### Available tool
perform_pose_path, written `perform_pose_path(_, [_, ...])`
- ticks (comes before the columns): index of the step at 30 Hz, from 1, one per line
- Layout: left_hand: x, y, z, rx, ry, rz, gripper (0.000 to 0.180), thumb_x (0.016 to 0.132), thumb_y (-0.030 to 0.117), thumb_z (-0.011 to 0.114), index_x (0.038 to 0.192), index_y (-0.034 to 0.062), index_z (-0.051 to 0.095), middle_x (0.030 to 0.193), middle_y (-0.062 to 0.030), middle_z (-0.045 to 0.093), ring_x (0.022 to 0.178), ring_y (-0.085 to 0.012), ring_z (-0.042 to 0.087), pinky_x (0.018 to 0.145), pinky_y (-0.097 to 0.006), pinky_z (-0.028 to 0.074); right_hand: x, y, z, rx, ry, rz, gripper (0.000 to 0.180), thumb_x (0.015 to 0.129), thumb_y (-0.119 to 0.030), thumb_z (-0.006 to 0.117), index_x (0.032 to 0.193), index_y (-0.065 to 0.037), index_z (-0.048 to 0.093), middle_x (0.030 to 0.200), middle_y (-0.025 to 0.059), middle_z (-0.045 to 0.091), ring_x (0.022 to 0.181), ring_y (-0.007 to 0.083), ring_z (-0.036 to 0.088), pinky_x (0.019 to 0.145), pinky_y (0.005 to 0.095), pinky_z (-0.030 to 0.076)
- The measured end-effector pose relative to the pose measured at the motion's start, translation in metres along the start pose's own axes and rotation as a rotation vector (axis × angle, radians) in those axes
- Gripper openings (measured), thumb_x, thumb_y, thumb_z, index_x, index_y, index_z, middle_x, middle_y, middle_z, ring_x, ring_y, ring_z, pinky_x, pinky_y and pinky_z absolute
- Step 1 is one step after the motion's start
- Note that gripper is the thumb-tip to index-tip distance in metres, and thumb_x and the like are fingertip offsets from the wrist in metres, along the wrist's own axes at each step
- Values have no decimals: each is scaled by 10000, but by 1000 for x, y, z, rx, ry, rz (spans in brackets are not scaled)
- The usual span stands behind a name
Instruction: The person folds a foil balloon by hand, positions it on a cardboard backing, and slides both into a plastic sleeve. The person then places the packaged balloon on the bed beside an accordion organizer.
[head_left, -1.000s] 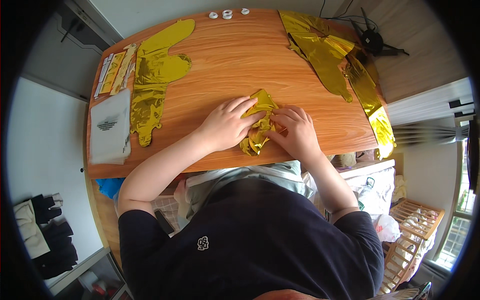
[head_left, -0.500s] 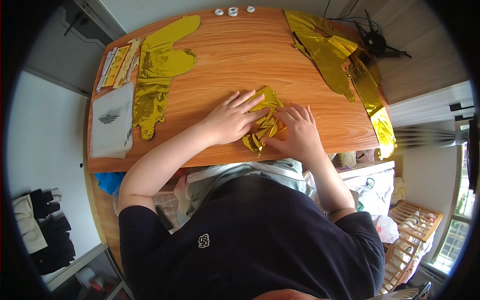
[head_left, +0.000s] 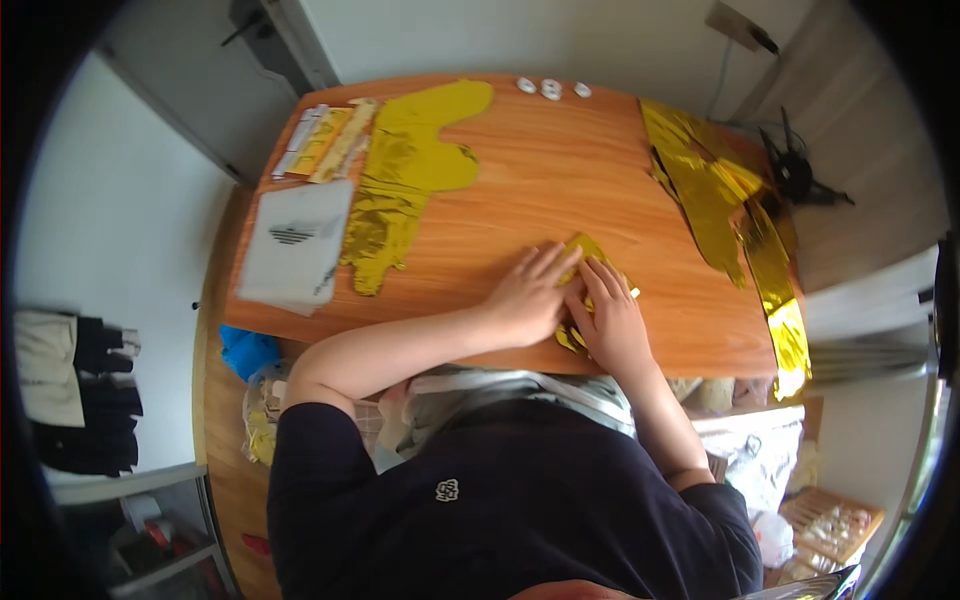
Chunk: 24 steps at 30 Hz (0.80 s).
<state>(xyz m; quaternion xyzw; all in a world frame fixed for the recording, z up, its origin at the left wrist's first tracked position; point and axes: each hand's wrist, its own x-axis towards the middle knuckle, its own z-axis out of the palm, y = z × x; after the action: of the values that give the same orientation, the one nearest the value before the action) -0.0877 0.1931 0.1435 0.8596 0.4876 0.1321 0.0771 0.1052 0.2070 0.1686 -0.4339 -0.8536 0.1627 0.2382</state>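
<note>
Your left hand (head_left: 525, 300) and right hand (head_left: 610, 325) press flat, fingers spread, on a small gold foil piece (head_left: 585, 250), apparently folded partway; larger foil sheets (head_left: 405, 180) lie untouched on the bench (head_left: 560, 170).

Far left of the grip a white bag (head_left: 295, 246) is lying beside gold foil (head_left: 405, 175); more gold sheets (head_left: 715, 190) are trailing right.

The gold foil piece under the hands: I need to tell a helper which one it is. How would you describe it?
On the wooden table, look at the near edge, where the left hand and right hand press down together. The gold foil piece lies under them, small and folded, unlike the large foil sheets spread flat.
</note>
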Motion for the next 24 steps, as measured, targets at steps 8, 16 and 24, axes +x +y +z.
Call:
perform_pose_path(8, [0,-87,-105,-806,33,-98,489,1101,181,518,1584,146,450,1745,-209,101,1613,-372,130,1276,-431,272,27,-38,-10,-98,-98,-12,643,991,-342,647,1502,15,488,1578,236,464,1487,427,395,1233,527,295])
perform_pose_path(16, [45,-416,-367,-233,809,-350,395,954,120,671,1348,108,641,1538,-190,504,1421,-345,495,1190,-454,385,96,-33,-25,-151,-222,-13,692,959,-392,651,1500,6,487,1575,265,446,1484,465,370,1234,598,260])
perform_pose_path(24, [39,-734,-502,386,672,-1107,686,914,319,689,1511,35,506,1571,-194,489,1475,-364,420,1231,-458,340,224,-1,-11,-208,73,-272,368,960,-253,611,1242,-36,704,1298,176,700,1166,363,671,1045,526,493])
